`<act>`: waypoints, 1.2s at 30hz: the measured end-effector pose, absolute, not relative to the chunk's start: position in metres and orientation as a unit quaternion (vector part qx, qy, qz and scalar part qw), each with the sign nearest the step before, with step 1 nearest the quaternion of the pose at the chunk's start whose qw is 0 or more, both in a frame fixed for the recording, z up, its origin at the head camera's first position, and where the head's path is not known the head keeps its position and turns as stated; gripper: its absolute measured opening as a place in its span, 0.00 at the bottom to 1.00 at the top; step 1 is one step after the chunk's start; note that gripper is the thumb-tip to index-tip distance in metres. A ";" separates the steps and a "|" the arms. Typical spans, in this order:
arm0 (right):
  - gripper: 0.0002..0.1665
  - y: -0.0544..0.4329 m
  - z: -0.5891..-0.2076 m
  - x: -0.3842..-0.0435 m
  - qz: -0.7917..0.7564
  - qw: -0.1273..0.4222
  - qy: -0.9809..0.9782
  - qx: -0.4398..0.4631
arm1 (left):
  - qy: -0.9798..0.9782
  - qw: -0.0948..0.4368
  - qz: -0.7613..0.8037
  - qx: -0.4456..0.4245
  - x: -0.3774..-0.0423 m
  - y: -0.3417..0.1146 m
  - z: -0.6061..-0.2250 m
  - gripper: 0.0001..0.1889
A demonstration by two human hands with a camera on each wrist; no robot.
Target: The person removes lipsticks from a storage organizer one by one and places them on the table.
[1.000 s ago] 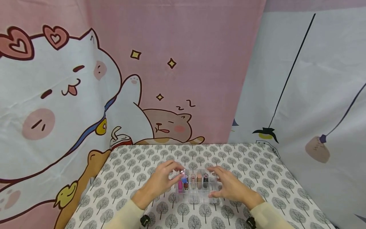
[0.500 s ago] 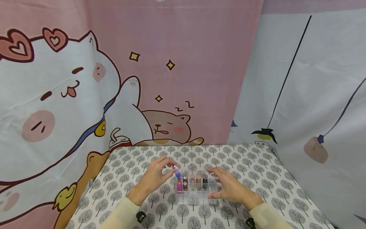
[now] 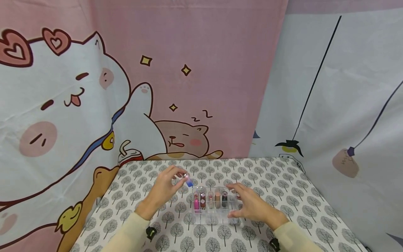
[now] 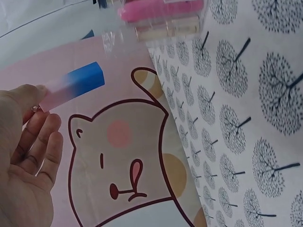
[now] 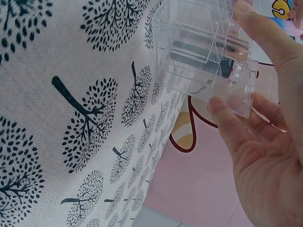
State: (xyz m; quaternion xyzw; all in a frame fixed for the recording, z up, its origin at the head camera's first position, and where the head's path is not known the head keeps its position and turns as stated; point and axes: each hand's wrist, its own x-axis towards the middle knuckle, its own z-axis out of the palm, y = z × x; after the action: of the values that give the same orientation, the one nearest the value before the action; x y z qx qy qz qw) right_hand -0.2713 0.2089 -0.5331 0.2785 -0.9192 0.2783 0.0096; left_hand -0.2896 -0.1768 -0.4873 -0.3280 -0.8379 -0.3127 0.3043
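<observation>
My left hand (image 3: pixel 162 189) pinches a small square lipstick tube (image 3: pixel 189 181), pink fading to blue, between thumb and fingertips. In the left wrist view the blue end of the lipstick (image 4: pixel 87 78) points away from the hand (image 4: pixel 28 151). A clear plastic cosmetics organizer (image 3: pixel 211 218) stands on the table to the right of and below the lipstick. My right hand (image 3: pixel 253 206) spans the organizer's right end, thumb at the front and fingers at the back. In the right wrist view the fingertips of this hand (image 5: pixel 265 156) hold the organizer's clear wall (image 5: pixel 189 87).
Several tubes stand in the organizer's back row: a bright pink tube (image 3: pixel 196 204), a dark red one (image 3: pixel 203 202), a tan one (image 3: pixel 217 200) and a black one (image 3: pixel 224 199). A tree-patterned cloth (image 3: pixel 270 231) covers the table. Behind hangs a pink cartoon curtain (image 3: pixel 220 70).
My left hand has lifted the lipstick out from over the organizer's left end, moving up and to the left. The right hand has stayed at the organizer's right end.
</observation>
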 end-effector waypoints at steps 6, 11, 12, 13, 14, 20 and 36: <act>0.68 0.209 -0.533 -0.271 0.279 0.008 -0.920 0.276 | -0.849 0.297 -0.308 -0.309 -0.300 -0.186 -0.492 0.14; 0.67 0.208 -0.533 -0.270 0.284 0.004 -0.918 0.278 | -0.863 0.272 -0.310 -0.291 -0.309 -0.193 -0.499 0.15; 0.67 0.208 -0.533 -0.270 0.285 0.006 -0.917 0.279 | -0.865 0.267 -0.311 -0.288 -0.310 -0.194 -0.501 0.15; 0.67 0.208 -0.533 -0.270 0.285 0.005 -0.917 0.279 | -0.867 0.262 -0.313 -0.286 -0.311 -0.195 -0.502 0.15; 0.67 0.208 -0.533 -0.269 0.286 0.004 -0.917 0.279 | -0.869 0.257 -0.314 -0.284 -0.312 -0.196 -0.503 0.15; 0.67 0.209 -0.531 -0.270 0.292 -0.001 -0.915 0.279 | -0.886 0.224 -0.308 -0.264 -0.316 -0.195 -0.510 0.15; 0.68 0.207 -0.528 -0.266 0.288 0.006 -0.918 0.273 | -0.904 0.180 -0.300 -0.245 -0.324 -0.199 -0.536 0.11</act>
State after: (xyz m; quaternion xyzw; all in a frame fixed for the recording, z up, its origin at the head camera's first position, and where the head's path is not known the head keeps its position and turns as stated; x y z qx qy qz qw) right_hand -0.2658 0.2071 -0.5276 0.2732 -0.9178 0.2880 0.0059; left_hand -0.3239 -0.1985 -0.5355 -0.2448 -0.9042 -0.2999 0.1803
